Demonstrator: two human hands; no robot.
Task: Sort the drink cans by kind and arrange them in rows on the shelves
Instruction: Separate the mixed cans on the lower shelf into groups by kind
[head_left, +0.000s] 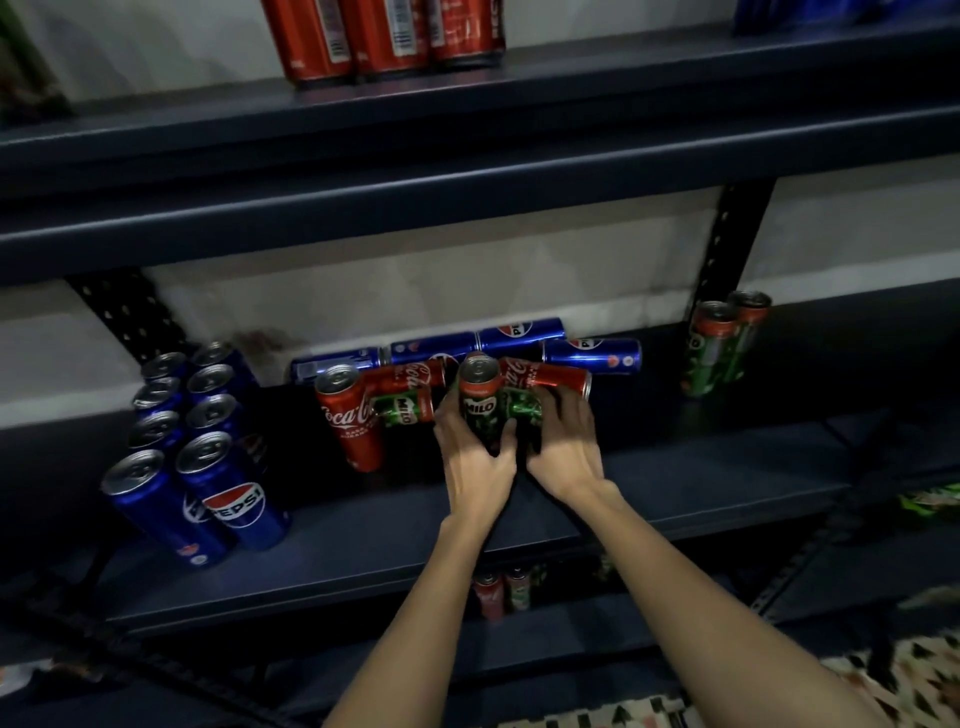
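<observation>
On the middle shelf (395, 540) my left hand (475, 457) grips an upright green Milo can (480, 400). My right hand (563, 447) curls round a second Milo can (522, 405) lying just right of it. A third Milo can (405, 409) lies to the left, beside an upright Coca-Cola can (350, 415). Two more Coca-Cola cans (545, 376) lie behind, with several blue Pepsi cans (592, 356) lying against the back wall. Upright Pepsi cans (208, 467) stand in two rows at the left.
Two upright Milo cans (722, 343) stand at the shelf's right end by a perforated post (727, 249). Red Coca-Cola cans (384, 36) stand on the upper shelf (467, 145). A few cans (501, 592) show on the shelf below.
</observation>
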